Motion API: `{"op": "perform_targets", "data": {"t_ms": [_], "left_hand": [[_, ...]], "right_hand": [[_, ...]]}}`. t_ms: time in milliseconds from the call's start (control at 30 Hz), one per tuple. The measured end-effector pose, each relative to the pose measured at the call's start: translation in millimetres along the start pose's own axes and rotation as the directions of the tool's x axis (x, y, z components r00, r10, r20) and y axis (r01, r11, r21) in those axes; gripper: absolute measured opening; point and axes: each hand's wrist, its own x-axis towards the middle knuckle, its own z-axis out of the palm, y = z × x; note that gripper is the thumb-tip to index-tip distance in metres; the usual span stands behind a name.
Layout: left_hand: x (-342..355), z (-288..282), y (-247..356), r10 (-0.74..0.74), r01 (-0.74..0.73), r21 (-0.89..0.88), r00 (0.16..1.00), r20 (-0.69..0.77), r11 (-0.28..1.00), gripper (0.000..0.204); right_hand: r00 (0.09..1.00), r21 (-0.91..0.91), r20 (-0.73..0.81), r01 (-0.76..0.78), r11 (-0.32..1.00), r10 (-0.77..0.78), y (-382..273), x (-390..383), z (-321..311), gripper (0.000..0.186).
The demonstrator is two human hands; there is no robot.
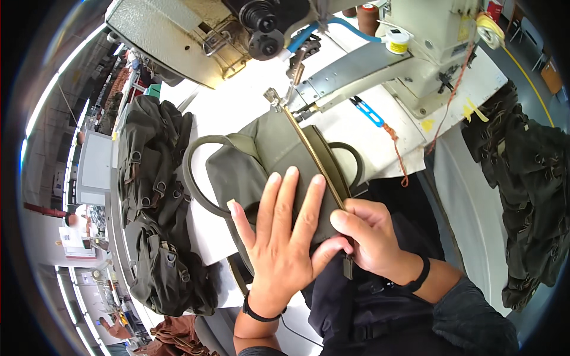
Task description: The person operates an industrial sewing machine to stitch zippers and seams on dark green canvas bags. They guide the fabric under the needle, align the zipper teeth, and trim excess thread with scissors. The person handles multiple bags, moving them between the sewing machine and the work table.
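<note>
An olive-green fabric bag point(282, 142) lies under the presser foot point(276, 101) of a sewing machine point(350, 74). A brass-toothed zipper point(314, 155) runs along its edge from the foot toward me. Flat on the bag's panel rests my left hand point(279, 252), fingers spread and holding nothing. My right hand point(371, 237) is closed in a pinch on the near end of the zipper edge, its fingertips partly hidden. Below that pinch hangs a fabric tab point(348, 267). One looped handle point(193, 178) curves out on the left side, another point(356, 160) on the right.
Several dark green bags point(157, 184) are piled along the left side. More hang at the right point(525, 196). Blue-handled thread snips point(368, 111) with an orange cord lie on the white table right of the bag. Brown thread spools point(368, 19) stand behind the machine arm.
</note>
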Motion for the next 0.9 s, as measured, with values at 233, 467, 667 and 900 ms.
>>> {"op": "perform_targets", "data": {"t_ms": [233, 467, 667, 900], "left_hand": [[1, 5, -3, -0.021, 0.021, -0.008, 1.0, 0.013, 1.0, 0.08], [14, 13, -15, -0.048, 0.048, -0.043, 0.999, 0.005, 0.998, 0.075], [28, 18, -26, -0.063, 0.061, -0.085, 0.998, -0.014, 0.994, 0.07], [40, 21, -39, -0.064, 0.062, -0.099, 0.998, -0.011, 0.993, 0.066]], "right_hand": [[0.999, -0.05, 0.029, 0.018, 0.999, -0.016, 3, 3, -4, 0.036], [1.0, -0.084, 0.008, 0.028, 0.996, -0.028, -3, 23, -4, 0.034], [0.998, -0.065, 0.019, 0.057, 0.996, -0.056, -1, 44, -1, 0.031], [0.995, -0.124, 0.028, 0.093, 0.988, -0.09, -3, 63, 1, 0.033]]}}
